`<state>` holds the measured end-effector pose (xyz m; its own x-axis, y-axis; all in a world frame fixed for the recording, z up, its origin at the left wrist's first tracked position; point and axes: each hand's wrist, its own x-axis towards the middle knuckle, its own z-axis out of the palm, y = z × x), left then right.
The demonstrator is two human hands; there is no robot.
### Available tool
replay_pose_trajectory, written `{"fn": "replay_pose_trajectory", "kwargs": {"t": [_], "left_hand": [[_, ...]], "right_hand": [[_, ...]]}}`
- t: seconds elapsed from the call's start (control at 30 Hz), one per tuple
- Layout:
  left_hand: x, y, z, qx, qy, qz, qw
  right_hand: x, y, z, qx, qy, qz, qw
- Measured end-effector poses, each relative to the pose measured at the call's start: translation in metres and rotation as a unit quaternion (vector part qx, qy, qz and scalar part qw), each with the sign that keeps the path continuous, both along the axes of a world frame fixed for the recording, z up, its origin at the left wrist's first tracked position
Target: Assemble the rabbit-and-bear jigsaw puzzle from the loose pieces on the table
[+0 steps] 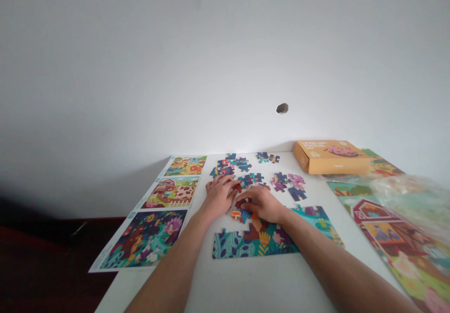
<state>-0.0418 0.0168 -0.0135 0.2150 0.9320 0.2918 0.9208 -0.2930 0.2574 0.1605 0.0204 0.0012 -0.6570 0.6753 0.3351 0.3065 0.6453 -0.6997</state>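
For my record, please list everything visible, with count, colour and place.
Wall: one, whitish, behind table
Hole: one, dark, in wall
Floor: one, dark, lower left
Table: one, white, centre
Box: one, orange, table's far right
Picture sheet: one, multicoloured, table's left
Pictures: some, multicoloured, table's right
Plastic: some, transparent, over pictures
Part-joined puzzle: one, multicoloured, near side
Puzzle pieces: many, multicoloured, mostly beyond it
Forearms: two, bare, lower centre
Left hand: one, bare, over pieces
Right hand: one, bare, over pieces

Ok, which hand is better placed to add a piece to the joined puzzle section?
Probably the right hand: it is closer to the joined puzzle section, its wrist overlapping it in this view, while the left hand sits farther off, near loose pieces.
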Motion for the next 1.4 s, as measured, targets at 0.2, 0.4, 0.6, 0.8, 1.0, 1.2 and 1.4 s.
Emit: {"fn": "replay_pose_trajectory", "kwargs": {"t": [0.2, 0.4, 0.6, 0.8, 1.0, 1.2, 1.4], "left_hand": [[-0.001, -0.001, -0.001, -0.004, -0.007, -0.003, 1.000], [-0.002, 0.001, -0.002, -0.004, -0.010, -0.006, 1.000], [-0.003, 0.002, -0.002, 0.000, -0.004, -0.013, 1.000], [-0.001, 0.001, -0.002, 0.013, -0.005, -0.005, 1.000], [0.000, -0.003, 0.007, 0.031, -0.028, -0.013, 0.999], [0.006, -0.008, 0.017, 0.041, -0.050, -0.087, 0.994], [0.008, -0.008, 0.015, 0.034, -0.072, -0.087, 0.993]], "right_hand": [[-0.002, -0.003, 0.003, 0.005, -0.027, 0.028, 0.999], [-0.002, -0.008, 0.004, 0.028, -0.049, 0.017, 0.998], [-0.001, -0.004, 0.004, -0.061, 0.051, 0.012, 0.997], [0.008, 0.009, -0.002, -0.009, 0.089, -0.131, 0.987], [0.008, 0.013, -0.006, 0.012, 0.038, -0.157, 0.987], [0.005, 0.013, -0.007, 0.024, 0.061, -0.146, 0.987], [0.004, 0.006, -0.002, 0.072, -0.012, -0.142, 0.987]]}}
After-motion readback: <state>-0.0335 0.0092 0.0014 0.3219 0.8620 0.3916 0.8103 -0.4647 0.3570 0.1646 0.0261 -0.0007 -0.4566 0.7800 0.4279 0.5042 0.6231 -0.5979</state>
